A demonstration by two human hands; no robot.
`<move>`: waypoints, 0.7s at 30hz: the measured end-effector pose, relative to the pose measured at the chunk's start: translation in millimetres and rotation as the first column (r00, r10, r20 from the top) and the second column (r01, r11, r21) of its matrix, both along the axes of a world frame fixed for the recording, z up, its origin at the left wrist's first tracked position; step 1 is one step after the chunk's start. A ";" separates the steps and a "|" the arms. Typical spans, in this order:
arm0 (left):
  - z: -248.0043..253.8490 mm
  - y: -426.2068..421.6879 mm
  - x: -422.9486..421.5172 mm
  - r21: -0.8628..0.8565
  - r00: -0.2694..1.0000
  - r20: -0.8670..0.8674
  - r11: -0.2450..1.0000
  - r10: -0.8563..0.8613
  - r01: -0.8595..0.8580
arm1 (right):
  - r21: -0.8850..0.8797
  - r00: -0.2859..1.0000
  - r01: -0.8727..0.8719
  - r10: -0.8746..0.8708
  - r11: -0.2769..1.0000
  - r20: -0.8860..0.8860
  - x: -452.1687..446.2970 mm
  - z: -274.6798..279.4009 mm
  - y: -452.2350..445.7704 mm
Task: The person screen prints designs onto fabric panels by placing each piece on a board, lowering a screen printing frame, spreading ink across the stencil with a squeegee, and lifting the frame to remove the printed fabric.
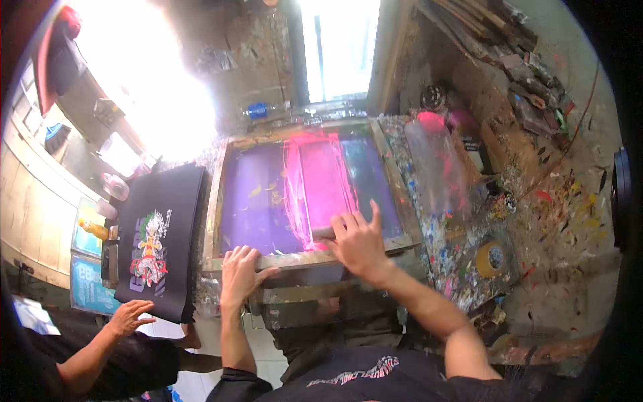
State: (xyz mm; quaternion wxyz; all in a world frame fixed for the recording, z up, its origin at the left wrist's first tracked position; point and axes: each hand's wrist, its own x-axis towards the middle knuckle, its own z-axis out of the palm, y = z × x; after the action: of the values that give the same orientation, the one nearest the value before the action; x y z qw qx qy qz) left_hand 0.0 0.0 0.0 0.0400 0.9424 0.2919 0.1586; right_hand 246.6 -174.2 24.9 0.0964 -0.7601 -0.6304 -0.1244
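A wooden-framed printing screen (301, 194) lies in front of me, its purple mesh crossed by a broad band of pink ink (325, 181). My left hand (241, 271) rests on the near-left edge of the frame, fingers over the wood and thumb spread to the side. Over the near end of the pink band is my right hand (360, 244), its fingers bent round the end of a squeegee (324, 234) that is mostly covered by the hand, with one finger raised.
Left of the screen lies a black printed cloth (161, 241), with a co-worker's hand (130, 317) near its front edge. A plastic bottle (258, 110) lies behind the screen. To the right are a pink-stained container (437, 167) and a tape roll (491, 259).
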 end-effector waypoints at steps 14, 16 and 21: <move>17.9 -26.4 58.1 -0.080 0.937 0.084 0.935 -0.340 0.346 | 0.440 0.998 -0.034 0.008 0.898 0.061 101.2 248.5 127.6; -59.6 -21.5 44.4 -0.138 0.936 -0.011 0.927 -0.352 0.348 | 0.378 0.999 0.029 -0.039 0.925 0.018 110.0 272.5 136.2; -17.1 -47.3 44.1 0.283 0.995 0.056 0.957 -0.083 0.064 | 0.110 0.975 -0.217 0.212 0.970 0.060 167.0 295.9 184.6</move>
State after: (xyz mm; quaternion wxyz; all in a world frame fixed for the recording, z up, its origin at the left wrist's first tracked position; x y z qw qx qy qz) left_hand 44.1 -47.3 -17.1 -0.0784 0.9429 0.2296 0.2283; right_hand 413.6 10.3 320.8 0.1383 -0.6774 -0.7027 -0.1679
